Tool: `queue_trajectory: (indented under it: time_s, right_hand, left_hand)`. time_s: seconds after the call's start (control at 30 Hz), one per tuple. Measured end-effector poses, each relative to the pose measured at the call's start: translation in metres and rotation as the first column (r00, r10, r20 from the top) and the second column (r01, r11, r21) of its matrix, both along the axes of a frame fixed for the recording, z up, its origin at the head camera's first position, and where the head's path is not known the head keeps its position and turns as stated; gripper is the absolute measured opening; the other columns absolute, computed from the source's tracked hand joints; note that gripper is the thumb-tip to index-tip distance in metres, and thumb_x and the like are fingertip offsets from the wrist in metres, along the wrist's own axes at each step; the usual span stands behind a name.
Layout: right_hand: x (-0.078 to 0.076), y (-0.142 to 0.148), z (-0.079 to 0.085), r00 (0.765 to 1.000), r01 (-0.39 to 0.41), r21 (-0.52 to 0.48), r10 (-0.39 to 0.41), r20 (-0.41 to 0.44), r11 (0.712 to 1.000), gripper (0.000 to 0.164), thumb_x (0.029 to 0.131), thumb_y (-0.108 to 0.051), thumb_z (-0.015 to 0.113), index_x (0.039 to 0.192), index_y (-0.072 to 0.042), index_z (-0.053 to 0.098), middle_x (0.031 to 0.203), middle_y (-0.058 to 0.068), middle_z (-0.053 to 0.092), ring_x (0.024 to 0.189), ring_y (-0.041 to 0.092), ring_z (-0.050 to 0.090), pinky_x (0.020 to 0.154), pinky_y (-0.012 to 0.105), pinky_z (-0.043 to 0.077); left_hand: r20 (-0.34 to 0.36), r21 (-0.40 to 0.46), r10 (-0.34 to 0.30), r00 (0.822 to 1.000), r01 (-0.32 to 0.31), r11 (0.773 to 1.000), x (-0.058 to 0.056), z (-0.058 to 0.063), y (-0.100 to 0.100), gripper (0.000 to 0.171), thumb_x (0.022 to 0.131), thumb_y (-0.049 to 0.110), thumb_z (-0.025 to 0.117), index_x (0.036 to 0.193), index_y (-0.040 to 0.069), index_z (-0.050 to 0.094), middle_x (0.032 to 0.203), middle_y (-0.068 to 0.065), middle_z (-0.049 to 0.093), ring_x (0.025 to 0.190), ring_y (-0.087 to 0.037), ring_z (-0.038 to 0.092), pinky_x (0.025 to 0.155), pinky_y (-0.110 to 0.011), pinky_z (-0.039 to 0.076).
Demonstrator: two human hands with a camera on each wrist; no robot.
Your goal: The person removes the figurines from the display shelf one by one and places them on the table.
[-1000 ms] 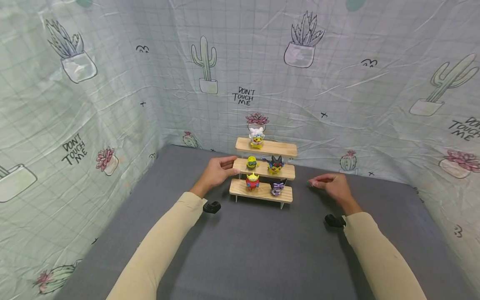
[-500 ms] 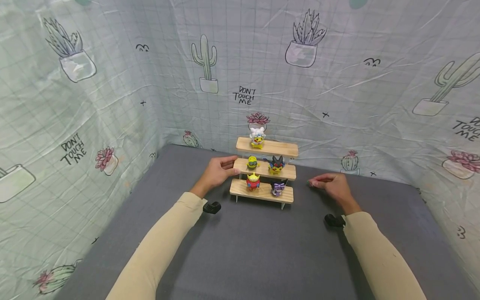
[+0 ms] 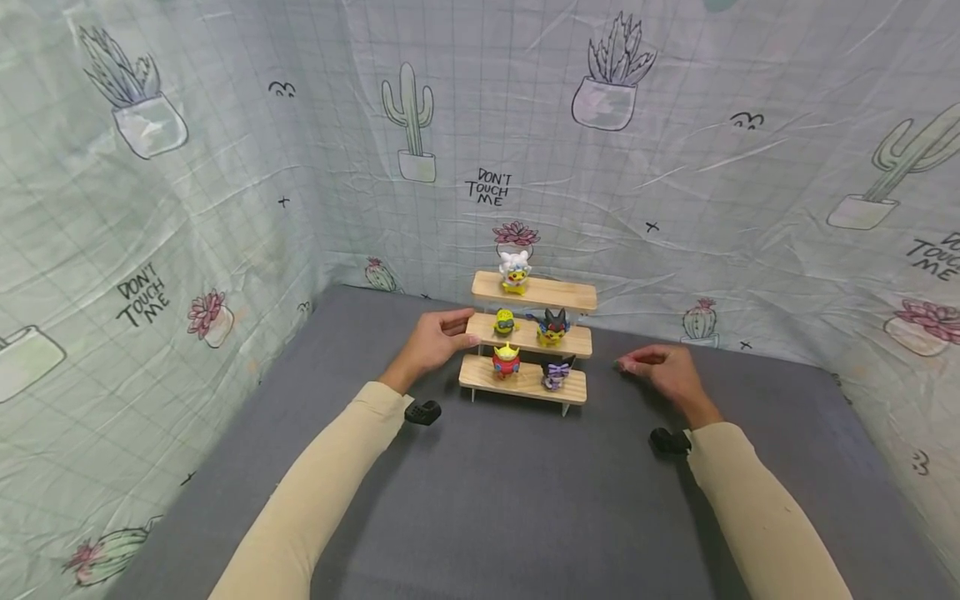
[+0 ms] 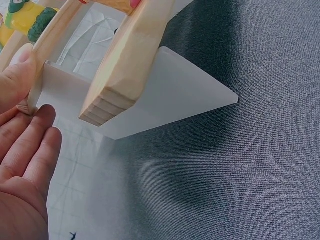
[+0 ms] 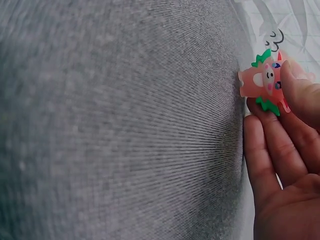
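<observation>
A three-tier wooden display stand (image 3: 491,383) rises in steps on clear legs. My left hand (image 3: 431,346) grips the left end of its middle shelf, thumb on top and fingers beneath, as the left wrist view shows. To the right of the stand, my right hand (image 3: 667,373) pinches a small pink figurine (image 5: 252,84) with green trim, down at the cloth. White-hooded yellow figurine (image 3: 514,273) stands on the top shelf. On the middle shelf are a yellow goggled figurine (image 3: 504,322) and a black-eared one (image 3: 553,327). A red-suited figurine (image 3: 506,362) and a purple-and-black one (image 3: 556,373) occupy the lowest shelf.
Grey cloth (image 3: 517,500) covers the table. Close behind the stand and along both sides hangs a pale curtain (image 3: 337,217) printed with cacti. Black wrist-camera mounts (image 3: 423,412) sit at both cuffs.
The head view has tilted a little, so the scene sits slightly higher. Both hands keep their places, and the figurines on the stand stay put.
</observation>
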State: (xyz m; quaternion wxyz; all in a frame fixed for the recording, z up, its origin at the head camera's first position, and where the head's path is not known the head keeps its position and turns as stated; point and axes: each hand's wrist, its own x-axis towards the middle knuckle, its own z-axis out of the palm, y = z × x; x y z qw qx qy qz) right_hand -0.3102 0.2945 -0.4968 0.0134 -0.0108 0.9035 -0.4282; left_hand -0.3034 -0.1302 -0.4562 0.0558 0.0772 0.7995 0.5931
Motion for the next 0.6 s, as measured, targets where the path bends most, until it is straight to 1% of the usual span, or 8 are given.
queue_trajectory:
  time_s: [0.13, 0.23, 0.47, 0.6]
  right_hand:
    - [-0.0010, 0.0009, 0.0007, 1.000, -0.020, 0.002, 0.020, -0.014, 1.000, 0.032, 0.097, -0.025, 0.078, 0.116, 0.001, 0.077, 0.112, 0.017, 0.080, 0.084, -0.006, 0.066, 0.076, 0.011, 0.049]
    - [-0.0013, 0.0018, 0.0005, 0.999, -0.032, -0.020, 0.031, -0.009, 0.999, 0.033, 0.098, -0.024, 0.076, 0.118, 0.002, 0.076, 0.114, 0.019, 0.079, 0.083, -0.008, 0.067, 0.077, 0.009, 0.049]
    - [0.0005, 0.0026, -0.0001, 0.999, -0.029, -0.042, 0.028, -0.015, 0.999, 0.035, 0.097, -0.024, 0.077, 0.119, 0.003, 0.075, 0.115, 0.020, 0.078, 0.083, -0.008, 0.067, 0.076, 0.008, 0.049]
    - [0.0010, 0.0012, -0.0017, 0.999, -0.040, -0.064, 0.039, -0.016, 0.997, 0.036, 0.097, -0.023, 0.078, 0.120, 0.004, 0.075, 0.115, 0.021, 0.078, 0.084, -0.009, 0.068, 0.076, 0.008, 0.051]
  left_hand:
    - [-0.008, -0.003, 0.002, 1.000, -0.002, 1.000, -0.0004, 0.0011, 0.0000, 0.060, 0.096, 0.011, 0.077, 0.151, 0.004, 0.055, 0.156, -0.016, 0.054, 0.143, -0.031, 0.056, 0.109, -0.041, 0.057]
    - [-0.005, -0.009, 0.002, 1.000, -0.002, 1.000, -0.0005, 0.0013, 0.0006, 0.060, 0.095, 0.011, 0.077, 0.150, 0.004, 0.056, 0.156, -0.015, 0.055, 0.142, -0.030, 0.057, 0.109, -0.040, 0.057]
    - [0.003, -0.013, 0.004, 1.000, -0.004, 1.000, -0.0004, 0.0012, 0.0010, 0.059, 0.095, 0.013, 0.078, 0.150, 0.006, 0.057, 0.155, -0.015, 0.056, 0.142, -0.030, 0.057, 0.109, -0.041, 0.057]
    - [0.012, -0.019, 0.012, 1.000, -0.012, 1.000, 0.0000, 0.0005, -0.0010, 0.059, 0.095, 0.014, 0.079, 0.150, 0.007, 0.057, 0.155, -0.016, 0.056, 0.142, -0.031, 0.057, 0.110, -0.042, 0.057]
